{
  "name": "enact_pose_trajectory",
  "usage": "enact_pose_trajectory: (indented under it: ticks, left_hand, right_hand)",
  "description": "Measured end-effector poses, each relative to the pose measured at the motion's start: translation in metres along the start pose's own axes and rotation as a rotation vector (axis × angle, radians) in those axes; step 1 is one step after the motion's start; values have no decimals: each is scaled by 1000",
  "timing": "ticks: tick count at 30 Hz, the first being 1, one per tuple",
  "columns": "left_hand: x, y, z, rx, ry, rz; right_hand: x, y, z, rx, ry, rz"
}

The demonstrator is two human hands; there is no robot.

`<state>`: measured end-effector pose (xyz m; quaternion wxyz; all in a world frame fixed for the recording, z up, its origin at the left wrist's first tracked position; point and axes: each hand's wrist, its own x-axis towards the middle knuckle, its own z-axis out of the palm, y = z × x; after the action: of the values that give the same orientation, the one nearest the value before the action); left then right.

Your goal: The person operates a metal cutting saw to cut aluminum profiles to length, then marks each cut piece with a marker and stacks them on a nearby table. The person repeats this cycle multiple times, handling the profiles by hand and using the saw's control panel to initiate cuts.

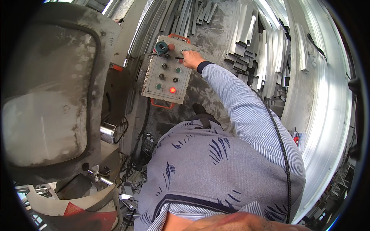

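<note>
My right hand (192,59) reaches to the upper right of a pale control box (151,82). Its fingers are closed around a small rotary knob (183,51), which they partly cover. Just below the fingertips, a red button (180,61) shows in part. The panel also carries several black knobs, green buttons, a red mushroom button (171,47), a round dark-green dial (161,47) and a glowing red lamp (172,90). Orange handles (162,104) stick out at both ends of the box. My left hand is out of the picture.
A large worn machine cover with a cloudy window (46,127) fills the left side. Long metal profiles (250,46) lie stacked at the right, with more strips (189,17) on the far floor. Metal offcuts (129,188) are scattered low at the left. A dark cord (278,134) crosses my right sleeve.
</note>
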<state>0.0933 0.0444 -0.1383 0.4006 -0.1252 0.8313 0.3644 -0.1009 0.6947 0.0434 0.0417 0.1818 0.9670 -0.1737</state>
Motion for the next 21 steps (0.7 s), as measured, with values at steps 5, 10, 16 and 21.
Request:
enact_pose_trajectory:
  ticks: [5, 10, 16, 21]
  left_hand:
    - [0, -7, 4, -3, -13, -1]
    - [2, -36, 7, 12, -26, 11]
    - [-14, -89, 6, 52, 107, 145]
    - [-59, -74, 5, 11, 177, 17]
  right_hand:
    - [-2, -5, -1, -18, 4, 5]
    - [-1, -3, 0, 31, -49, 33]
    - [8, 0, 9, 210, -68, -70]
    - [19, 12, 19, 127, -64, -154]
